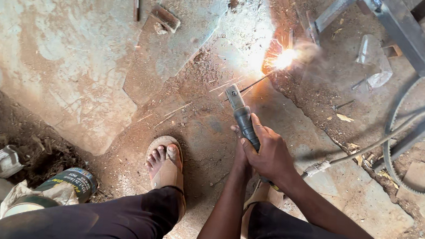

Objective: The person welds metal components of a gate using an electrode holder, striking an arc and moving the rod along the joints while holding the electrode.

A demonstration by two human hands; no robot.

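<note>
Cracked, dusty concrete floor with scattered metal scraps.

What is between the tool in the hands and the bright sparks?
In the head view, a thin welding rod runs from the tool to the sparks. Under it lies only dusty ground.

Electrode holder between sandalled foot at left and cable at right; tin far left.

Both arms stretched forward, right hand fingers curled tight; left hand apparently cupped beneath, mostly hidden
</note>
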